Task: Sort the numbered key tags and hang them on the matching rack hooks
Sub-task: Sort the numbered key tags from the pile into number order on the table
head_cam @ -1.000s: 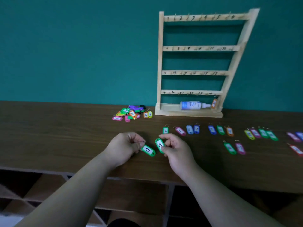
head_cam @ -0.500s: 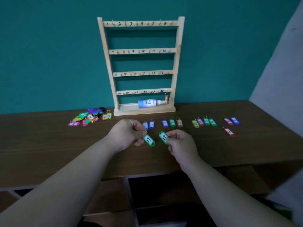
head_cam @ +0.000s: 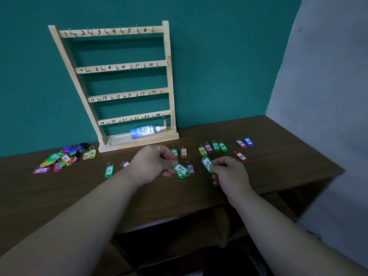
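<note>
Dim, flat, cool-tinted indoor light. Wide-angle distortion tilts the pale wooden rack with numbered hooks (head_cam: 169, 76) and stretches the two bare forearms (head_cam: 79, 226) at the lower edge. Faint shadows fall behind its rungs on the teal wall (head_cam: 219, 56). Fine detail is soft, and the space under the dark brown wooden bench (head_cam: 59, 196) is nearly black.

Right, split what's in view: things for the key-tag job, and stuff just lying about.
For the job: numbered rack; green tag 17 in the left hand; second green tag in the right hand; tags laid out on the table; mixed tag heap at left; orange tag hanging at hook 24.
Lying about: white bottle, on its side in the rack's base.
</note>
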